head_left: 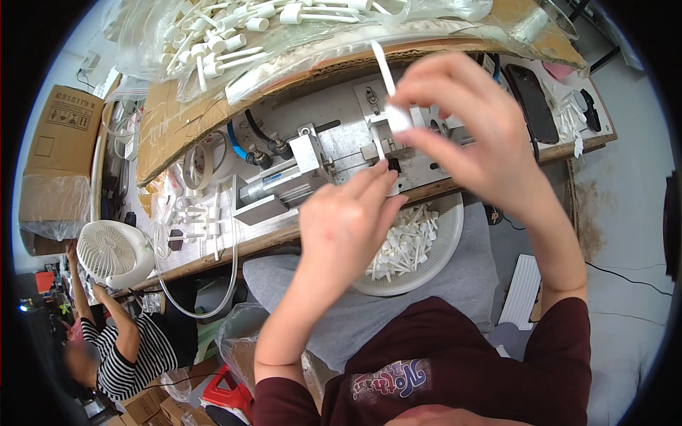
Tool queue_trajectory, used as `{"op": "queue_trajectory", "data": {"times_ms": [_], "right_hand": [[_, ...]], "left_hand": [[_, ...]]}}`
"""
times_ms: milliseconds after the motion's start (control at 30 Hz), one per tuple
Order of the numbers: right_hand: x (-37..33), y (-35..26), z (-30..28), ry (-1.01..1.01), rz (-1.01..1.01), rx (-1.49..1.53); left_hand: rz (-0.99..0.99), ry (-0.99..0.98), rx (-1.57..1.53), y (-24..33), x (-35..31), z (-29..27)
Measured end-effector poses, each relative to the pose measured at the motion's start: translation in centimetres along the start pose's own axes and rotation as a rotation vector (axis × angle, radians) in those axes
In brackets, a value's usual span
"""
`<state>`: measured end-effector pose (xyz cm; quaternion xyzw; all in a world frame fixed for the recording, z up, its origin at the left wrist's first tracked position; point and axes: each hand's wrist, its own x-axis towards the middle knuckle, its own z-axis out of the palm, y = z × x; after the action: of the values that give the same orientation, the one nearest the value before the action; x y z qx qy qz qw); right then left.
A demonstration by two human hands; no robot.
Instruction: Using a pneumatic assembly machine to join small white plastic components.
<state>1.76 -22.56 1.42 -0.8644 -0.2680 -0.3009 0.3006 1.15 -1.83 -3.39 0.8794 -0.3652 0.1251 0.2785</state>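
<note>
My right hand point(469, 117) is raised over the metal fixture, thumb and fingers closed on a white cap with a long thin stem point(384, 69). The stem points up and away from me. Below it, my left hand point(348, 213) reaches over the fixture's near edge. Its fingertips meet the lower end of a second white stem point(377, 142), which lies across the metal fixture point(344, 150); the grip itself is partly hidden. A metal cylinder point(284, 179) is mounted to the left of my left hand.
A white basket point(453, 238) of similar white pieces rests on my lap. More capped stems point(234, 35) lie on plastic behind a cardboard sheet point(162, 135). A phone point(531, 103) sits at right; a fan point(114, 254) and a co-worker point(135, 341) are at left.
</note>
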Motion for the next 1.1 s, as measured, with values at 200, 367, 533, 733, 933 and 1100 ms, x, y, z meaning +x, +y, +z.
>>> {"op": "queue_trajectory", "data": {"times_ms": [200,367,533,733,933,1100], "right_hand": [[-5.6,-2.5,1.4,-0.080,-0.028,-0.156],[-6.7,-3.3,3.7,-0.185,-0.049,-0.276],[-6.0,-3.2,4.6,-0.238,-0.046,-0.330],[-5.9,-3.2,4.5,-0.285,-0.021,-0.350],[-5.1,-3.4,3.8,-0.296,-0.007,-0.302],[-4.9,-3.5,2.9,-0.202,0.013,-0.114]], "left_hand": [[0.099,0.369,0.033,-3.6,7.1,-5.4],[0.077,0.297,-0.033,-8.4,14.0,-5.5],[0.017,0.138,0.113,-9.2,16.5,-4.7],[-0.046,-0.010,0.179,-8.1,16.3,-6.2],[0.172,0.034,0.393,-10.1,16.0,-6.2],[0.181,0.091,0.425,-9.2,14.0,-7.3]]}}
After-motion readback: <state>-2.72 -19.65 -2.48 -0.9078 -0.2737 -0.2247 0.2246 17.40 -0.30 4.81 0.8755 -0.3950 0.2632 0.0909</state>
